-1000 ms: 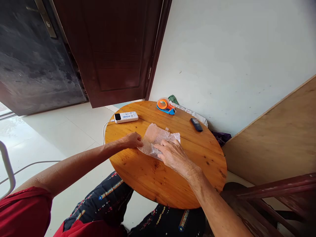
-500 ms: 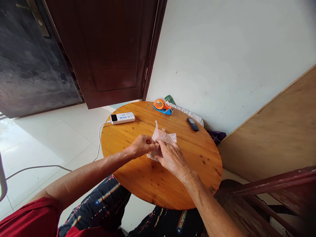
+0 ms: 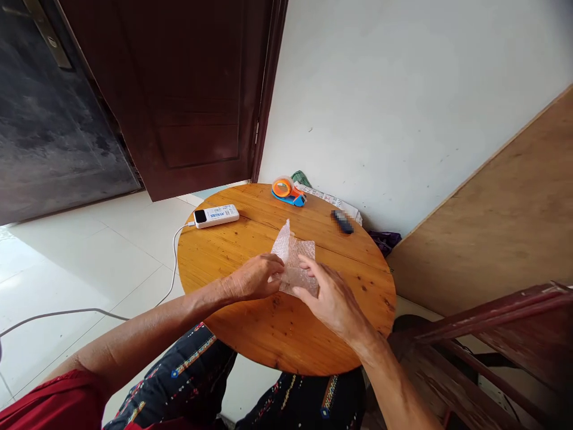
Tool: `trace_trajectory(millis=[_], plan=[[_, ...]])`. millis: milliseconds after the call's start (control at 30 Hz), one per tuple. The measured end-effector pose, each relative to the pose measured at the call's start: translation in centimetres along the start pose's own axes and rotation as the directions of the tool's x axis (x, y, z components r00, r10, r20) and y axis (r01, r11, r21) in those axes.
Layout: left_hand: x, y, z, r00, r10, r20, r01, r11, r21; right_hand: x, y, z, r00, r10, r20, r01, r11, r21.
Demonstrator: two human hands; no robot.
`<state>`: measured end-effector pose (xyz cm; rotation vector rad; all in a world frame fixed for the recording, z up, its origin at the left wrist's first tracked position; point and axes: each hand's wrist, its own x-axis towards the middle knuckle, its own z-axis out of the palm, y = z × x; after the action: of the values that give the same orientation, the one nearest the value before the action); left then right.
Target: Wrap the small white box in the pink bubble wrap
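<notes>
A crumpled piece of clear bubble wrap (image 3: pixel 295 257) lies near the middle of the round wooden table (image 3: pixel 286 334), one corner sticking up at its far left. My left hand (image 3: pixel 258 276) has its fingers curled over the left edge of the wrap, pinching it. At the right edge, my right hand (image 3: pixel 331 298) is spread, thumb and fingers apart, its fingertips over or touching the sheet. Whether anything lies inside the folds cannot be made out.
An orange and blue tape dispenser (image 3: pixel 289 191) stands at the table's far edge. To the left lies a white device (image 3: pixel 217 216) with a cable (image 3: pixel 173 263) running off the table. A dark, pixelated object (image 3: pixel 342 221) rests at the right, near the wall (image 3: pixel 380 107).
My right hand has opened and shifted right, off the middle of the bubble wrap. More of the sheet shows, spread flatter between the hands. The view has turned slightly right.
</notes>
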<state>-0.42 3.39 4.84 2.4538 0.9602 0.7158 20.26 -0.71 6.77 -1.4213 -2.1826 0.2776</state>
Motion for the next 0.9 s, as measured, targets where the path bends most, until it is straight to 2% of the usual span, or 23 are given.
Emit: trace_trajectory(millis=[67,133,233,300,433,633,733,900], plan=[[-0.3,-0.4,0.8,0.996,0.077,-0.049,-0.073,0.994,0.080,-1.3,1.0,-0.5,0.991,0.110,-0.075,-0.108,0.994,0.030],[-0.4,-0.7,1.3,0.991,0.105,-0.077,-0.093,0.985,0.147,-2.3,2.2,-0.4,0.960,0.260,-0.099,-0.256,0.965,0.055],[-0.2,-1.0,1.7,0.986,0.130,-0.107,-0.111,0.980,0.168,-2.9,3.4,0.6,0.891,0.451,-0.045,-0.445,0.889,0.107],[-0.1,-1.0,1.8,0.985,0.127,-0.116,-0.111,0.984,0.139,-2.8,3.7,1.3,0.856,0.518,0.009,-0.513,0.844,0.156],[0.2,-0.8,1.5,0.991,0.103,-0.089,-0.093,0.989,0.118,-1.6,3.5,2.2,0.821,0.570,0.041,-0.563,0.794,0.228],[0.7,-0.5,0.6,0.995,0.096,-0.001,-0.094,0.985,0.147,-0.4,2.9,3.5,0.842,0.537,-0.051,-0.482,0.792,0.375],[0.9,-0.2,0.2,0.995,0.077,0.062,-0.086,0.981,0.174,-0.5,3.0,3.9,0.832,0.547,-0.091,-0.470,0.782,0.410],[1.0,0.2,0.2,0.994,0.042,0.100,-0.066,0.966,0.248,-0.4,3.5,4.8,0.808,0.589,-0.030,-0.535,0.753,0.384]])
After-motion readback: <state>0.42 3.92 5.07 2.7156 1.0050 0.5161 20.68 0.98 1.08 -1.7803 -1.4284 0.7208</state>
